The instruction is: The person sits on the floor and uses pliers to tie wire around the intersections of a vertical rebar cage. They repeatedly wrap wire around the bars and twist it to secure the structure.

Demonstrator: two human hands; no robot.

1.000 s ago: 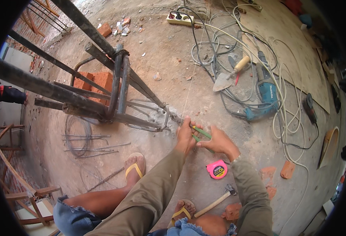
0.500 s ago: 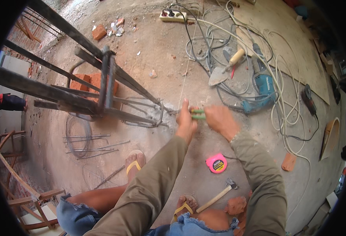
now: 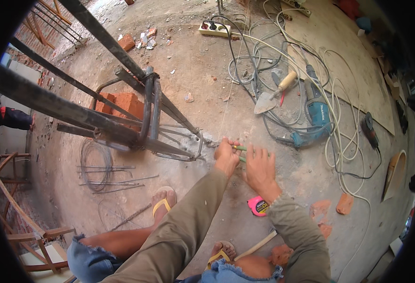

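In front of me, my left hand (image 3: 227, 159) is curled at the near end of a pair of green-handled pliers (image 3: 242, 159); their jaws are hidden. My right hand (image 3: 261, 172) is on the handles, fingers pointing away from me, with one handle passing behind them. Just left of my hands lies the end of a steel rebar cage (image 3: 200, 144), with tied stirrups and long bars. A thin string (image 3: 225, 111) runs over the ground close to my left hand. The pink tape measure (image 3: 257, 206) sits below my right hand, partly covered by my sleeve.
Bricks (image 3: 125, 104) support the cage. A wire coil (image 3: 95, 165) and cut rods lie left. To the right are a trowel (image 3: 267, 102), a teal power drill (image 3: 317, 113), an angle grinder (image 3: 369, 129), tangled cables and a power strip (image 3: 214, 29). A wooden handle (image 3: 257, 245) lies by my foot.
My right hand has turned from lying over the handles to fingers pointing away, and its forearm swung inward. It now covers part of the tape measure and the hammer head. The view shifted slightly.
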